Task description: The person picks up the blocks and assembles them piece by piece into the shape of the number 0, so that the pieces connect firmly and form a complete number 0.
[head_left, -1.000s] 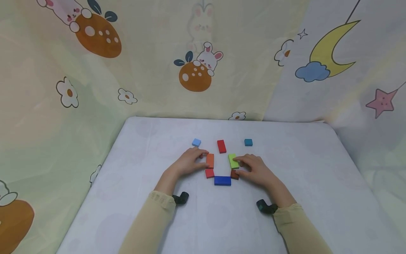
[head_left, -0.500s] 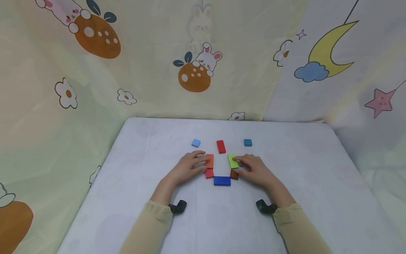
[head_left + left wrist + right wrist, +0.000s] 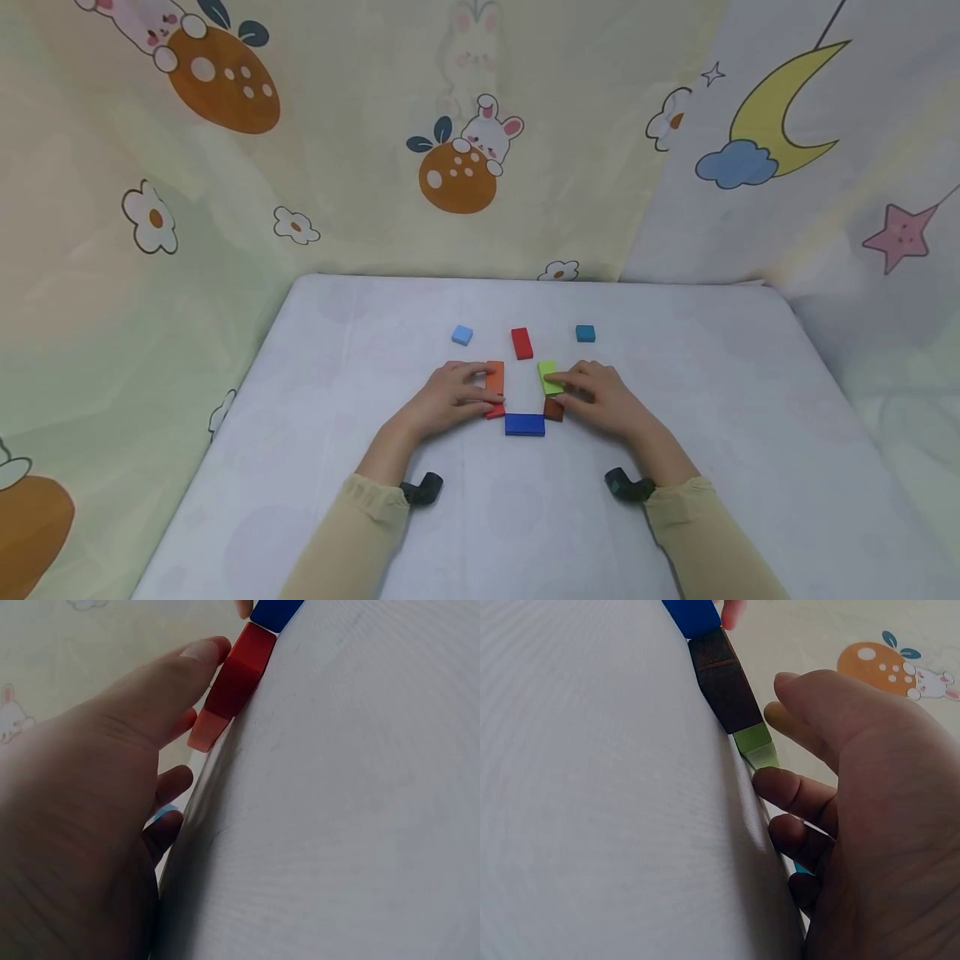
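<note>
My left hand (image 3: 452, 398) lies at the left of a group of small blocks. Its fingers reach over the orange block (image 3: 495, 379) and the red square block (image 3: 495, 412), with the thumb tip right at the red one in the left wrist view. At the right side, my right hand (image 3: 602, 398) touches the lime-green block (image 3: 548, 372) with its fingertips. Its thumb is close by the brown block (image 3: 553, 409); in the right wrist view a gap shows between them. A dark blue block (image 3: 525, 425) spans the near side between the red and brown blocks.
Beyond the hands lie a light blue block (image 3: 462, 335), a red oblong block (image 3: 522, 343) and a teal block (image 3: 586, 333). Everything rests on a white-covered table (image 3: 517, 517), with a patterned cloth (image 3: 360, 150) hanging behind its far edge.
My left hand first drew back from the orange block, then shifted its fingers nearer, over the red square block. The right hand has stayed at the lime-green block. The blocks lie much as before.
</note>
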The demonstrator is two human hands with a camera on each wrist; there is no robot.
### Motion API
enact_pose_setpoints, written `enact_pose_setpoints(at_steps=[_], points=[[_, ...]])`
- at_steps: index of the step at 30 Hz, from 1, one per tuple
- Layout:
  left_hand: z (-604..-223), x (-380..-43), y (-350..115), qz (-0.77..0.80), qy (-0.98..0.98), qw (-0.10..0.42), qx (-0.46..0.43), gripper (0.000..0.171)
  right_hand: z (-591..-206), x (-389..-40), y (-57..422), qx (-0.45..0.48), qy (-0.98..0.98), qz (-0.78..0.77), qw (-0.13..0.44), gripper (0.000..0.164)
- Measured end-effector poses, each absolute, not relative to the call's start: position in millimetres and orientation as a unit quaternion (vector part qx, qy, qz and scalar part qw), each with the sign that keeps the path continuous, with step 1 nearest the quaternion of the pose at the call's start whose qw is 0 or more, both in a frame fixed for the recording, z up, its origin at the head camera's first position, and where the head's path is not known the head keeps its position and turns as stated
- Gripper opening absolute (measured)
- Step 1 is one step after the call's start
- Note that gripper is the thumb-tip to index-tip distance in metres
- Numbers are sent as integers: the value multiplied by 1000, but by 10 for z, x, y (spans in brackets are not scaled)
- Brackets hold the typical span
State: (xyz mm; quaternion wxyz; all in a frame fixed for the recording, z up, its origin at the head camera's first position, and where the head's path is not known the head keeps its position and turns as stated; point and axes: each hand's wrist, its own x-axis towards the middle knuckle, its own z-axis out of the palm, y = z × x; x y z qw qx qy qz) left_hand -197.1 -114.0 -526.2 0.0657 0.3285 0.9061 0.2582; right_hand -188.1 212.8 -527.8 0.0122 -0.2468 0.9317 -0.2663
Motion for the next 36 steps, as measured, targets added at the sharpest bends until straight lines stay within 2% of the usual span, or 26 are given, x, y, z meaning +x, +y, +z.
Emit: enact_pose_setpoints(at_steps=[11,19,28,36], points=[[-5292,-1969,-1134,269,910,73,307,28,-5250,-1880,2127,-245,930,-275,16,39],[-5290,-1981,-1136,254,916,69,302,42,-5247,-1877,2119,-240,934,-264,15,38],[-5293,-2007,-1172,251,922,48,291,37,-5285,-1896,2130,-243,933,-265,14,37],[-5309,-2002,-1182,269,916,27,297,42,-5286,-1897,2126,-242,933,-266,16,37]])
